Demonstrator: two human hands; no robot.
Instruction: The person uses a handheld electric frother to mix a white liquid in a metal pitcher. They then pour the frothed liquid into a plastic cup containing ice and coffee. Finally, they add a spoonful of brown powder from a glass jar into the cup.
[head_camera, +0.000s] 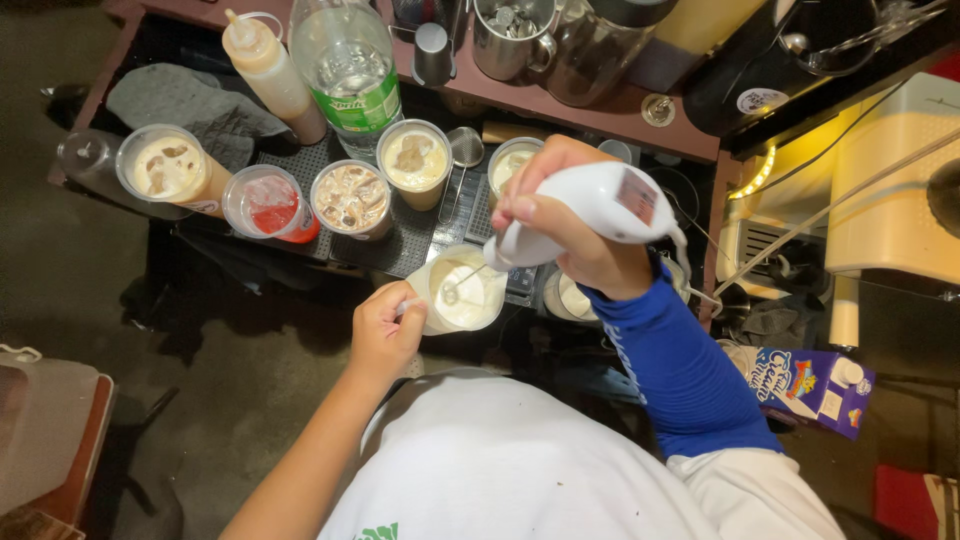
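Note:
My right hand (570, 225) grips a white hand-held milk frother (600, 205), its thin whisk shaft dipping into white liquid in a small white jug (462, 292). My left hand (383, 330) holds that jug by its handle at the left side. Just beyond stand several plastic cups: an iced creamy drink (170, 168), a red drink (270, 203), an iced brown drink (350, 198), and a cream-topped one (414, 160). Another cream-filled cup (512, 163) sits partly behind my right hand.
A tan squeeze bottle (270, 70) and a large clear soda bottle (348, 65) stand at the back. Metal cups (512, 35) sit on a brown shelf. A purple cream carton (810, 385) lies at right. A grey cloth (190, 105) lies at left.

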